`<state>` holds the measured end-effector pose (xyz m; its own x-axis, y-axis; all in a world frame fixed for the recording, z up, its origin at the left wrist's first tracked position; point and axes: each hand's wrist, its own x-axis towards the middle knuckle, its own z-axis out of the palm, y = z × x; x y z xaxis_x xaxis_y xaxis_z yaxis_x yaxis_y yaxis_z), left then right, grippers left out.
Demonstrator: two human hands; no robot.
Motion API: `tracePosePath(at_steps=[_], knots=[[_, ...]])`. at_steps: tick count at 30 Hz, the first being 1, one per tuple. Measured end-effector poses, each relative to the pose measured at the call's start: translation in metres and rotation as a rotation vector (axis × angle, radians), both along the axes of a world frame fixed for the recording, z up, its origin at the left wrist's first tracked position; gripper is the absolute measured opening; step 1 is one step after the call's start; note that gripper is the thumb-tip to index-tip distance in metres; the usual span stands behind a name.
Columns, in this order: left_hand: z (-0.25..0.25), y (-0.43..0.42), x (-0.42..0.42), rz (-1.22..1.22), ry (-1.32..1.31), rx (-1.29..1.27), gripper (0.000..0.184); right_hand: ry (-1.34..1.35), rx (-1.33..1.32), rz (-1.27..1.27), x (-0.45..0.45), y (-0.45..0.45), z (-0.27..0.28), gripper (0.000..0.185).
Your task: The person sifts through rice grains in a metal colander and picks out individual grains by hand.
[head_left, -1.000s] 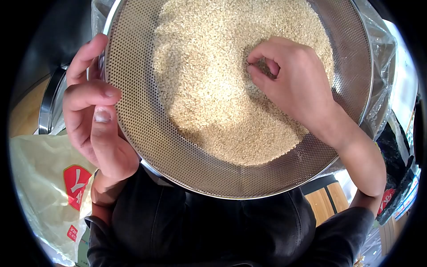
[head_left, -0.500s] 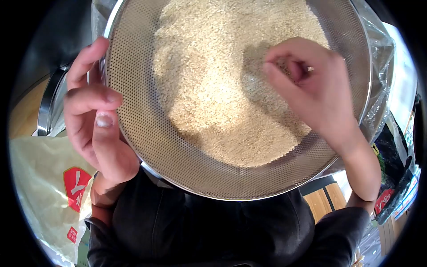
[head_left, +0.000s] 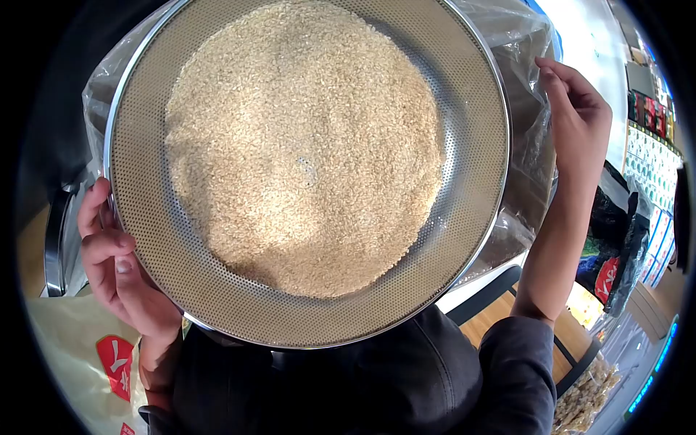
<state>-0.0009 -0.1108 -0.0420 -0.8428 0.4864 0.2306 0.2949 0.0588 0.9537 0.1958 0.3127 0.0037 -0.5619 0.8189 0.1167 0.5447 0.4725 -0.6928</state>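
A wide round metal sieve (head_left: 471, 203) with a perforated bowl holds a broad bed of pale rice grains (head_left: 304, 145). My left hand (head_left: 119, 264) is at the sieve's left rim, its fingers curled against the edge and partly hidden behind it. My right hand (head_left: 580, 116) is off to the right of the sieve, beside a clear plastic bag (head_left: 525, 130). Its thumb and fingertips are pinched together; whatever is between them, if anything, is too small to make out. A small whitish spot shows in the middle of the rice.
The clear plastic bag spreads beneath the sieve. At lower left lies a cream-coloured bag (head_left: 72, 348) with a red label. A black bag (head_left: 609, 232) with a red mark is at right, near stocked shelves (head_left: 652, 152). A wooden stool or chair seat (head_left: 493, 319) shows below.
My right hand has moved from above the rice out past the sieve's right rim. The sieve and my left hand appear further left in view, and more of the rice shows.
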Motion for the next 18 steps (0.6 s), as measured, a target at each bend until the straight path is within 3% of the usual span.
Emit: tracePosePath(at_steps=[5, 10, 13, 15, 18], knots=[[0.001, 0.003, 0.002, 0.048, -0.003, 0.011, 0.009, 0.031, 0.014, -0.014, -0.004, -0.002, -0.004, 0.019], [0.005, 0.009, 0.002, -0.025, 0.024, 0.016, 0.011, 0.069, -0.080, 0.266, -0.032, -0.054, -0.002, 0.014], [0.004, 0.007, -0.001, -0.040, 0.054, 0.003, 0.011, 0.076, -0.410, 0.688, -0.054, -0.075, -0.010, 0.022], [0.003, 0.007, -0.001, -0.055, 0.050, 0.033, 0.011, 0.118, -0.630, 0.789, -0.076, -0.083, -0.023, 0.023], [0.004, 0.005, -0.002, -0.063, 0.051, 0.017, 0.012, 0.096, -0.644, 0.743, -0.105, -0.087, -0.054, 0.025]])
